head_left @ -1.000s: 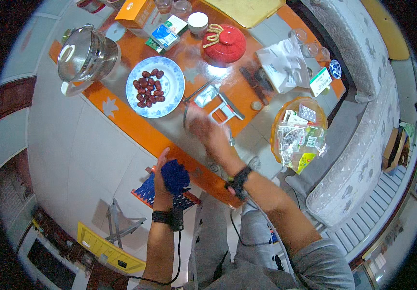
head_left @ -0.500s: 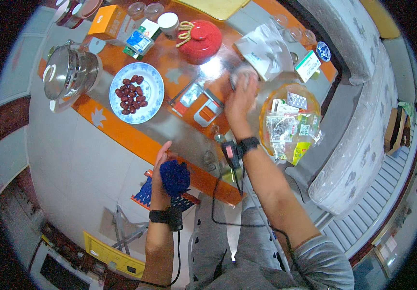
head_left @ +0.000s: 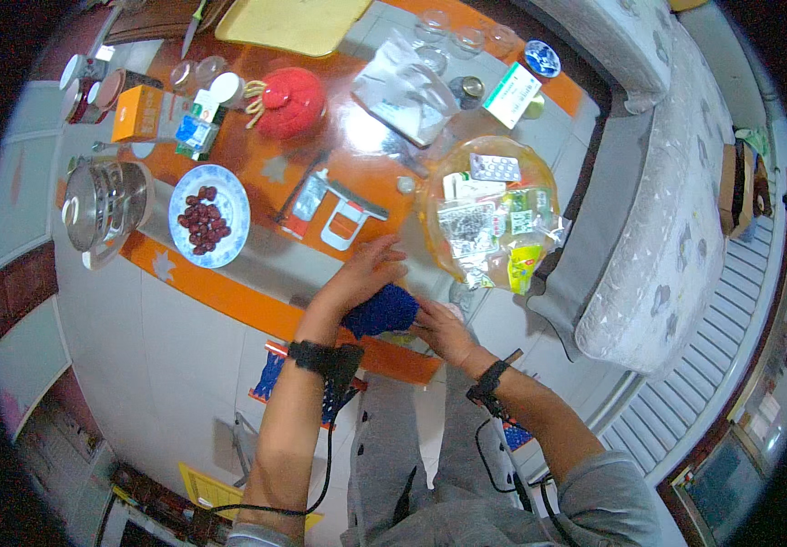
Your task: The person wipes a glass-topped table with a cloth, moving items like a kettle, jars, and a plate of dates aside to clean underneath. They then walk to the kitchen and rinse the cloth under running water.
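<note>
Head view: dark-blue cloth bunched between two hands

The dark-blue cloth (head_left: 383,311) is on the near, left side of the translucent amber basin (head_left: 430,219), over the near edge of the orange-patterned table (head_left: 220,299); whether it rests on the tabletop cannot be told. The left hand (head_left: 362,273), left of the basin, lies against the cloth's upper side, its fingers extended, slightly bent and loosely together. The right hand (head_left: 448,334), on the basin's near side, has its fingertips at the cloth's right end; whether they pinch or merely touch it is hidden.

The step in hand looks like two-handed handling of the cloth. Any next move would call for a sure hold by at least one hand, clear of the loose packets (head_left: 466,228) inside the basin.

Left of the basin lies a white-and-grey frame-shaped device (head_left: 305,205). Well left of the basin, a blue-and-white plate (head_left: 237,219) holds red dates (head_left: 202,223). Toward the basin's far left stands a red lidded container (head_left: 289,100).
</note>
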The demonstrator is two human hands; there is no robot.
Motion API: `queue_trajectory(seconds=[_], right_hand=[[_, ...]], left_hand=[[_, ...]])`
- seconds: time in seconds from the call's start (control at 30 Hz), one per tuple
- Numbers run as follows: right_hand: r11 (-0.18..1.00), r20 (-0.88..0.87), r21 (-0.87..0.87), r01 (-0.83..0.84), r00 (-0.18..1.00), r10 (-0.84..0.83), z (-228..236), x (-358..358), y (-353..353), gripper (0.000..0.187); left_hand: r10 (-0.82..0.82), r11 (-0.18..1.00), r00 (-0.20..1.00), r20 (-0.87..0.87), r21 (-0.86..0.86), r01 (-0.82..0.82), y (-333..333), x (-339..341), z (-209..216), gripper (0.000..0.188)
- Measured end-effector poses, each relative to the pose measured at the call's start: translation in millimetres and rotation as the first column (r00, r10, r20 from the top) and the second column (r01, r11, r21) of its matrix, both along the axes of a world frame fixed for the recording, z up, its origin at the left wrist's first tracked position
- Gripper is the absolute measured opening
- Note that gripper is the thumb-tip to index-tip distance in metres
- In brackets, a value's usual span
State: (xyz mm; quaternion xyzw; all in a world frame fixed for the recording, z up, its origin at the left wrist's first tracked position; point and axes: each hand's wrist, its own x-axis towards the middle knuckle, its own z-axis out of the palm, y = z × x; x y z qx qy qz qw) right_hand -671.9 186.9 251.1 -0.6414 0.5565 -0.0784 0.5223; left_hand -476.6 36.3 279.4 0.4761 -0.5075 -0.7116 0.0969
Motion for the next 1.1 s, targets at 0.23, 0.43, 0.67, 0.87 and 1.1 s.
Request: queue_trajectory(seconds=[0.23, 0.43, 0.67, 0.87, 1.1], right_hand=[[0.717, -0.422, -0.476, -0.509, 0.848, 0.321, -18, -31, 20, 0.046], [0.893, -0.326, -0.124, -0.433, 0.868, 0.375, 0, -20, 15, 0.052], [0.966, 0.278, -0.057, 0.254, 0.933, -0.229, -22, -44, -58, 0.037], [0.543, -0.275, -0.822, 0.171, 0.716, -0.642, -58, -129, -199, 0.052], [0.671, 0.166, -0.545, 0.503, 0.849, -0.502, -54, -39, -204, 0.038]], left_hand=[[-0.089, 0.995, 0.977, 0.191, 0.071, 0.077, -18, -73, -33, 0.037], [0.071, 0.995, 0.992, 0.105, 0.06, -0.078, 6, -53, -27, 0.039], [0.471, 0.765, 0.844, 0.258, 0.358, -0.536, 96, 68, 48, 0.05], [0.708, 0.55, 0.621, 0.337, 0.287, -0.784, 162, 138, 59, 0.039], [0.736, 0.496, 0.575, 0.358, 0.293, -0.817, 176, 132, 40, 0.022]])
